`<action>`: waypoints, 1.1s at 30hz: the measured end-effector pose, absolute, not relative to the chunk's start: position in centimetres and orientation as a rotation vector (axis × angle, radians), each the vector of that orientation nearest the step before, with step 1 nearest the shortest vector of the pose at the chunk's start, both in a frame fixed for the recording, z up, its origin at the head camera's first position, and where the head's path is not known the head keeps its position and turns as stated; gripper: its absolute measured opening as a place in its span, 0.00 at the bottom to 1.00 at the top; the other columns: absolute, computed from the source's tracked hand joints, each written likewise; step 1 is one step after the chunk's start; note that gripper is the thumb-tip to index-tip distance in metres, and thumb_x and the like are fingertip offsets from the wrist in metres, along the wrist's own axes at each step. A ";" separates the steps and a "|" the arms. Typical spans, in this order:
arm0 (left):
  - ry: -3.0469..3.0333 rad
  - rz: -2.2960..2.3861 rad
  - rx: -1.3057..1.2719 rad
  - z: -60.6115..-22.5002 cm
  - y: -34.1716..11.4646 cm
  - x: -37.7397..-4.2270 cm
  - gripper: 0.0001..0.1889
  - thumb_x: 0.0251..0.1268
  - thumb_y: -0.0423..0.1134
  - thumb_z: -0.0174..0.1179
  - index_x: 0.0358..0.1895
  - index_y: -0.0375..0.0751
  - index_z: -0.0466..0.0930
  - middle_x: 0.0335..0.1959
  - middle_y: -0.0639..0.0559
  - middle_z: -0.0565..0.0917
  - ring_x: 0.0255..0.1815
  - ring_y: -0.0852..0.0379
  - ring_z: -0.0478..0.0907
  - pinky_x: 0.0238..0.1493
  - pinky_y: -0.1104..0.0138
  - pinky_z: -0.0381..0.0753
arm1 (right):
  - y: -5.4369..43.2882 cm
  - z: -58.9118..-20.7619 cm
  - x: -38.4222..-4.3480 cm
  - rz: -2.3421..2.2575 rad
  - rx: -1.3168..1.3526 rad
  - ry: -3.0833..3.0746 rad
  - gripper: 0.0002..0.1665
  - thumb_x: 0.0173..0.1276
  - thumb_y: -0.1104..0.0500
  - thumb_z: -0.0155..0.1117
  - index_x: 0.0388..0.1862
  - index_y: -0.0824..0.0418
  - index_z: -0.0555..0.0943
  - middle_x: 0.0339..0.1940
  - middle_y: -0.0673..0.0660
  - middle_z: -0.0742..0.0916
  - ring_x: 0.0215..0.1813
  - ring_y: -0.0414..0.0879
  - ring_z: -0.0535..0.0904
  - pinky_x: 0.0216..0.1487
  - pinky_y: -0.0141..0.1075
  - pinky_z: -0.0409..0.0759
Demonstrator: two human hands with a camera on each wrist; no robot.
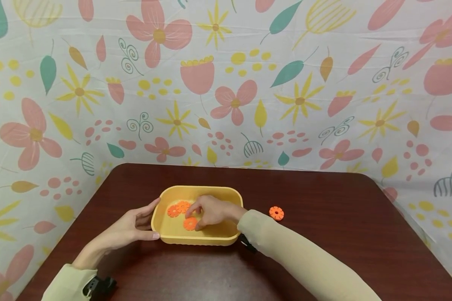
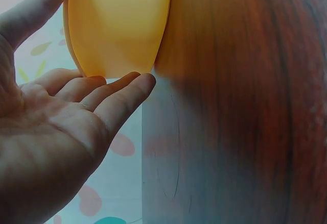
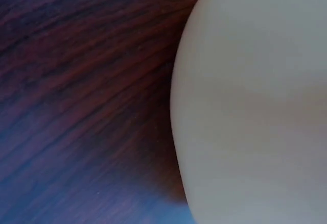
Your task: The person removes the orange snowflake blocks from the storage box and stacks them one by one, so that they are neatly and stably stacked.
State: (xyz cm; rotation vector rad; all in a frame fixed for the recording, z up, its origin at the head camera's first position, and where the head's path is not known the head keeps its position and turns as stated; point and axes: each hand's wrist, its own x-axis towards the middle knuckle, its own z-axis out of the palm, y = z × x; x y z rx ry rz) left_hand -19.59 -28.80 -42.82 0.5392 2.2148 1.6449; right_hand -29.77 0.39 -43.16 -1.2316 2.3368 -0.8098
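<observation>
A yellow bin point(image 1: 199, 240) stands on the table, holding several orange notched discs. My left hand point(image 1: 129, 228) touches the bin's left end, thumb at the near corner and fingertips at the far corner. In the left wrist view, the fingers of my left hand point(image 2: 56, 117) reach the end of the bin point(image 2: 120, 25) fairly straight. Inside the bin, my right hand point(image 1: 212, 211) pinches one orange disc point(image 1: 190, 224) between thumb and finger. Two other discs, a left one point(image 1: 174, 211) and one beside it point(image 1: 182, 206), lie on the bin's floor.
Another orange disc point(image 1: 276, 213) lies on the dark wooden table point(image 1: 324, 200), right of the bin. A flowered cloth point(image 1: 226, 83) hangs behind the table. A pale curved surface point(image 3: 250, 106) fills much of the right wrist view; I cannot tell what it is.
</observation>
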 end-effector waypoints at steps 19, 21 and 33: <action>2.201 1.657 0.553 -42.9 -28.7 -19.5 0.53 0.68 0.31 0.72 0.86 0.35 0.43 0.84 0.30 0.48 0.78 0.27 0.60 0.59 0.61 0.83 | 0.5 -43.6 -29.6 -0.942 -1.235 2.280 0.19 0.57 0.72 0.82 0.46 0.62 0.89 0.36 0.53 0.86 0.29 0.38 0.78 0.37 0.28 0.79; 2.211 1.650 0.566 -42.8 -28.7 -19.5 0.53 0.68 0.31 0.71 0.86 0.35 0.42 0.84 0.30 0.49 0.77 0.27 0.61 0.59 0.62 0.83 | 0.5 -43.6 -29.6 -0.957 -1.222 2.284 0.18 0.57 0.71 0.82 0.46 0.61 0.89 0.35 0.53 0.86 0.31 0.39 0.79 0.38 0.28 0.80; 2.225 1.645 0.608 -43.2 -28.6 -19.9 0.52 0.69 0.30 0.71 0.87 0.37 0.42 0.84 0.31 0.49 0.76 0.27 0.62 0.62 0.62 0.80 | 0.5 -43.1 -29.5 -0.886 -1.273 2.292 0.21 0.56 0.69 0.84 0.50 0.63 0.90 0.40 0.58 0.87 0.31 0.39 0.78 0.37 0.27 0.78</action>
